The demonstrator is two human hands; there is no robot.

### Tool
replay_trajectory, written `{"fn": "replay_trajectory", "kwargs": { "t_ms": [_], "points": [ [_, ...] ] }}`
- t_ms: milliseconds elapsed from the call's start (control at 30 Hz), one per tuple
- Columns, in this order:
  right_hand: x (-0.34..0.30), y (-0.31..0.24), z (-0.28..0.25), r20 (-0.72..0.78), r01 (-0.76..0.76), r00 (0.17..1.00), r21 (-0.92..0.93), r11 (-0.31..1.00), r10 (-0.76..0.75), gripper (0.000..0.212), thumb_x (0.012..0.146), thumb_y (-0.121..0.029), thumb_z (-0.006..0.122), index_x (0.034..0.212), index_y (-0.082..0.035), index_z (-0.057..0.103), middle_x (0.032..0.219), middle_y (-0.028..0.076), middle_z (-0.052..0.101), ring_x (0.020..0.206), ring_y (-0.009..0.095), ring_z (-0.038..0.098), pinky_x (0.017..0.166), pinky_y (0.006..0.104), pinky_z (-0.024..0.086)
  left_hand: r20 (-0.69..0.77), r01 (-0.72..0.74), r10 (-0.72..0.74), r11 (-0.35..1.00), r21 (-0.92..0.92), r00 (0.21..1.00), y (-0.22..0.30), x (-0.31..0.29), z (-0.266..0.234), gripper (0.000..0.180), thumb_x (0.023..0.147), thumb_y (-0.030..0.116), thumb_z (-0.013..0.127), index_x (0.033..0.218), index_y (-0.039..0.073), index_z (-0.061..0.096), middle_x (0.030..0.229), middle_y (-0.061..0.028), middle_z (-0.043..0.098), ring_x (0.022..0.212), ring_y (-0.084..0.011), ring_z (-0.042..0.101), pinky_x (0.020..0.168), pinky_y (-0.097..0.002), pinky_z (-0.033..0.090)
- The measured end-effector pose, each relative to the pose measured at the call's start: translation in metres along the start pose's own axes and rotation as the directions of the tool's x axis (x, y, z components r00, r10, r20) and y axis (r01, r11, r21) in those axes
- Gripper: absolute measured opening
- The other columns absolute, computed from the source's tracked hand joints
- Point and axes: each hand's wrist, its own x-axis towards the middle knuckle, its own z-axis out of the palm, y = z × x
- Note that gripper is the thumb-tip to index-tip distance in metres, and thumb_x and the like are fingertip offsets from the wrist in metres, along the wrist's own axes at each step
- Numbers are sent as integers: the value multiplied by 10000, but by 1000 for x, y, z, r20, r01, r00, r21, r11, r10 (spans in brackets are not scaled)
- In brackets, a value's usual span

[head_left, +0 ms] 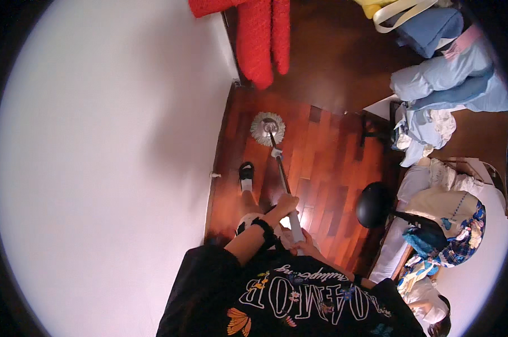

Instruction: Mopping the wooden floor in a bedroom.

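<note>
I look down and see my left hand (286, 203) wrapped around the mop handle (283, 178), fingers clamped on the pole, with a dark band at the wrist. My right hand (303, 246) grips the same handle lower, close to my body, fingers also closed on it. The handle runs away from me, tilted, to the round mop head (267, 128), which rests flat on the reddish wooden floor (327, 163), near the white wall (108, 157). My foot in a black and white sandal (246, 175) stands on the floor just beside the handle, between it and the wall. Something red (262, 39) hangs above the far corner. To the right there is a black round stool (374, 204) and a pile of light blue cloth (450, 84).
</note>
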Motion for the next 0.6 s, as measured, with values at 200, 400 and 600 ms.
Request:
{"fn": "replay_trajectory", "kwargs": {
  "t_ms": [200, 400, 600],
  "points": [
    [27, -49, 55, 37, -113, 993, 141, 984, 109, 782, 710, -19, 487, 1286, -254, 14, 612, 79, 454, 449, 136, 441, 367, 275, 366, 177, -98, 13, 870, 482, 984, -1, 56, -54, 282, 672, 276, 569, 629, 5, 506, 617, -110, 558, 539, -246, 560, 483, -368, 456],
    [67, -145, 101, -55, -174, 978, 314, 933, 201, 474, 736, -79, 480, 1152, -157, 268, 611, 45, 438, 454, 126, 413, 370, 262, 350, -11, 119, -125, 965, -233, 992, 85, 59, -129, 160, 692, 249, 522, 662, 94, 493, 609, -59, 508, 582, -185, 505, 557, -354, 409],
    [77, -170, 98, 286, -413, 910, 659, 628, 299, 643, 736, -100, 514, 1238, -341, 192, 606, 16, 460, 418, 94, 392, 352, 224, 336, 117, 14, 22, 955, -295, 993, 144, 40, -165, 168, 726, 251, 484, 665, 96, 461, 605, -30, 465, 545, -169, 479, 560, -341, 400]
  ]
}}
